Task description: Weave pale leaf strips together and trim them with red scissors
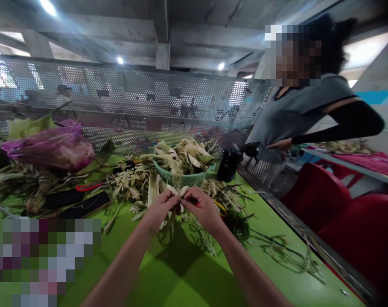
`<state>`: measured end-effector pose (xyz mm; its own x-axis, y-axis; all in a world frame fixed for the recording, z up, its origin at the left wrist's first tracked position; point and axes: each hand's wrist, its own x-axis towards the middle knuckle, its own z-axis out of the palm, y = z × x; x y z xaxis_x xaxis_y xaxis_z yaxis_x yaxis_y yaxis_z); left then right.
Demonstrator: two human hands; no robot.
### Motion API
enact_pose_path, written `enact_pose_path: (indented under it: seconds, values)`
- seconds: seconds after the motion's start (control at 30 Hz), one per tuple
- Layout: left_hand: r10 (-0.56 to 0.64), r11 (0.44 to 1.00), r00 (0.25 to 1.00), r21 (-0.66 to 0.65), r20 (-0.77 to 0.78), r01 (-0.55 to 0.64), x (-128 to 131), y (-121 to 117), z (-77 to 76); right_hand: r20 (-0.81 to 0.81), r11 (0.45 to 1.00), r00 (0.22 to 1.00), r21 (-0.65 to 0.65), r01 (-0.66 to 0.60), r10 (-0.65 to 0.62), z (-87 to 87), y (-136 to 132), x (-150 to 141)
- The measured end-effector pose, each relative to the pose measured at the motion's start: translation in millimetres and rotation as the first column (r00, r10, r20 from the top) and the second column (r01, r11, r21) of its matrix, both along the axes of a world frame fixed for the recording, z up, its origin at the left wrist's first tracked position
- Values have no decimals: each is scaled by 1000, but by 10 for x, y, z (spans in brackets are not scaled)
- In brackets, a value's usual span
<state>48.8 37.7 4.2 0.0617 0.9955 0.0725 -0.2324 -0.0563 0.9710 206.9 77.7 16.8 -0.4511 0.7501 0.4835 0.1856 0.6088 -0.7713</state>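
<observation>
My left hand (pixel 163 207) and my right hand (pixel 202 207) meet over the middle of the green table. Both pinch a pale strip of dried husk (pixel 182 191), whose ends stick up between the fingertips. Right behind them stands a green plastic basket (pixel 194 179) heaped with dried husks (pixel 195 153). Loose husk strips and fibres lie under and around my hands. Beside my right wrist rests a dark green bundle of string (pixel 238 224), with a yellow looped handle (pixel 221 208) partly hidden by the hand.
A purple plastic bag (pixel 53 147) lies at the left. Nearer are a red-handled cutter (pixel 89 186) and a dark phone-like slab (pixel 85 205). A black jar-like object (pixel 229 164) stands right of the basket. A person (pixel 286 115) stands beyond the table's right edge, near red chairs (pixel 318 187).
</observation>
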Motion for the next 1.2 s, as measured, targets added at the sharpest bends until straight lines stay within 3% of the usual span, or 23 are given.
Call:
enact_pose_path:
  seconds: [0.1, 0.23, 0.43, 0.6, 0.7, 0.83, 1.2]
  values:
    - [-7, 999, 998, -41, 64, 10, 32, 11, -51, -1, 999, 1000, -42, -21, 21, -15, 24, -4]
    - [93, 992, 972, -98, 217, -73, 96, 8, -92, -66, 995, 998, -100, -4, -3, -61, 66, -36]
    - [137, 985, 936, -149, 325, -93, 111, -23, -21, -124, 984, 992, -177, -21, -2, -87, 78, -69]
    - [77, 995, 969, -86, 233, -58, 60, -22, -24, -127, 979, 991, -202, 5, -31, -93, 77, -36]
    - [48, 997, 990, -65, 130, -40, 58, -25, -20, -212, 941, 977, -323, -96, 27, -91, 64, -34]
    - [27, 995, 1000, -100, 9, -26, 78, -55, 36, -307, 927, 952, -351, -132, 19, -105, 53, -53]
    - [70, 995, 991, -72, 118, -62, 88, -15, -14, -259, 951, 964, -307, -31, -53, -111, 39, -85]
